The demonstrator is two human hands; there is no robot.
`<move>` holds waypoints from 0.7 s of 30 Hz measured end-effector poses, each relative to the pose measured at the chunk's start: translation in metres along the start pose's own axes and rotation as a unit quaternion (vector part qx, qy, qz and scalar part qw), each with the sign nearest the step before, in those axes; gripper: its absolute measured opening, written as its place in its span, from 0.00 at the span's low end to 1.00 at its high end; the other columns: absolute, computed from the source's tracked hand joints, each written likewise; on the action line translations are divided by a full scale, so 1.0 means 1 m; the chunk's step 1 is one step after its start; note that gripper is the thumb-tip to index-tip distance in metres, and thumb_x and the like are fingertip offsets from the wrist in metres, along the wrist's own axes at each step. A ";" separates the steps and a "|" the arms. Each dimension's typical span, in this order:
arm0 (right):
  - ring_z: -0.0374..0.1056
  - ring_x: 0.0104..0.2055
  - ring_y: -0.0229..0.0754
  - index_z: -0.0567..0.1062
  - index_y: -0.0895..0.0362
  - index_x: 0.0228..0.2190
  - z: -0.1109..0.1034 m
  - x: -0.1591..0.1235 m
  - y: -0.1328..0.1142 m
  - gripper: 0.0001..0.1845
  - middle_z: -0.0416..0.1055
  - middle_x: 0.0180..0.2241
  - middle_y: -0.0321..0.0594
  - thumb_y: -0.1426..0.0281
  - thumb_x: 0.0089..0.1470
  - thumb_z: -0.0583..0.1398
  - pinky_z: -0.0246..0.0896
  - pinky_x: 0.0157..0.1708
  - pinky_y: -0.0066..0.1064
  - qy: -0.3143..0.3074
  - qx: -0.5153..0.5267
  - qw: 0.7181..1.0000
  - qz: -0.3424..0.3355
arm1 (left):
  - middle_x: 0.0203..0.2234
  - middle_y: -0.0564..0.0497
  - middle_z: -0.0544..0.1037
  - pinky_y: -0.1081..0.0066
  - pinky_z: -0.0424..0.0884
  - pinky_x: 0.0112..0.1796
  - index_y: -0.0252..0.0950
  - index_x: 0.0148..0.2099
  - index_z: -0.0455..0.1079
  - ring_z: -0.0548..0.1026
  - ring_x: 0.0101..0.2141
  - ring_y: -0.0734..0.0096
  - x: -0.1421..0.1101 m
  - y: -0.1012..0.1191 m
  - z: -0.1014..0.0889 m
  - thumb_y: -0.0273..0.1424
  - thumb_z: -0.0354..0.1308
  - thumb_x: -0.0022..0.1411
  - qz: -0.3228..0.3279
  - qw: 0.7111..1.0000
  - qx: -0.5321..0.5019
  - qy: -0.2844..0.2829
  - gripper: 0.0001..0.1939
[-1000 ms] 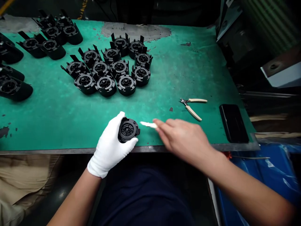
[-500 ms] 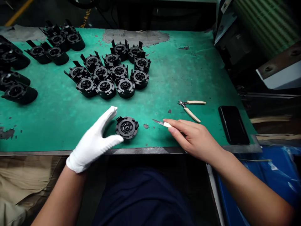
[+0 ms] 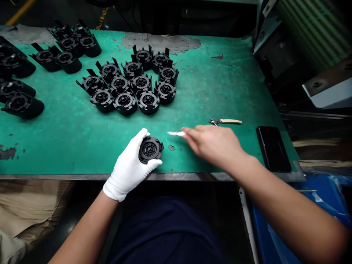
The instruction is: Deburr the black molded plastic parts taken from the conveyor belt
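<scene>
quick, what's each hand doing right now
Left hand: closed around the black round part.
Right hand: pinching a small blade tool, blurred.

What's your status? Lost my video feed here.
Left hand, gloved, grips round black part at mat edge. Right hand holds small blade tool, blurred. Chip lies beside part.

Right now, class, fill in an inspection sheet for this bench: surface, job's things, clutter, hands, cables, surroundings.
Surface: green mat, worn to grey patches at the far edge and left.
Job's things: round black part near the front edge; small light-handled tool, blurred.
Clutter: cluster of black parts, more at far left; cutters; black phone.
Hands: gloved left hand grips the round part; bare right hand holds the tool.
Cables: nothing seen.
Surroundings: blue bin at right; dark machinery behind.
</scene>
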State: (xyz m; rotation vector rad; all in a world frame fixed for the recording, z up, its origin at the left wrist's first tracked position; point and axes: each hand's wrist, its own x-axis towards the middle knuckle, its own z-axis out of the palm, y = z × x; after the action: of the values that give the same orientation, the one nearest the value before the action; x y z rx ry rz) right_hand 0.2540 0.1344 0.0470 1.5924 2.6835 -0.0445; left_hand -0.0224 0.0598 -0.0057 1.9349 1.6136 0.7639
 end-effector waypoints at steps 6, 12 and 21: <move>0.78 0.47 0.51 0.79 0.46 0.53 -0.003 -0.008 0.029 0.21 0.82 0.47 0.37 0.56 0.71 0.51 0.70 0.41 0.38 0.036 0.097 0.992 0.076 | 0.65 0.43 0.67 0.56 0.60 0.68 0.40 0.74 0.47 0.65 0.66 0.54 0.002 0.002 0.000 0.49 0.69 0.57 -0.002 1.000 -0.015 -0.010 0.52; 0.75 0.54 0.48 0.77 0.51 0.54 0.010 -0.032 -0.010 0.20 0.79 0.53 0.38 0.58 0.72 0.52 0.70 0.54 0.41 -0.020 0.226 0.974 0.021 | 0.67 0.46 0.65 0.58 0.63 0.66 0.43 0.76 0.38 0.66 0.65 0.56 0.001 0.005 -0.015 0.43 0.70 0.57 -0.033 0.994 -0.048 -0.090 0.57; 0.74 0.54 0.47 0.75 0.51 0.58 0.009 -0.052 -0.027 0.19 0.78 0.54 0.40 0.62 0.72 0.52 0.70 0.53 0.39 -0.059 0.260 0.964 0.003 | 0.71 0.57 0.59 0.60 0.56 0.69 0.51 0.75 0.45 0.58 0.70 0.59 0.010 0.002 -0.035 0.44 0.69 0.58 0.004 0.978 -0.019 -0.207 0.51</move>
State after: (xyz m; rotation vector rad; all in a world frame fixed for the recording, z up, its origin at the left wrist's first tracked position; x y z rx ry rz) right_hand 0.2549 0.0755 0.0399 1.6359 2.7102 -0.8790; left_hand -0.0440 0.0702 0.0213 1.9174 1.3277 0.3560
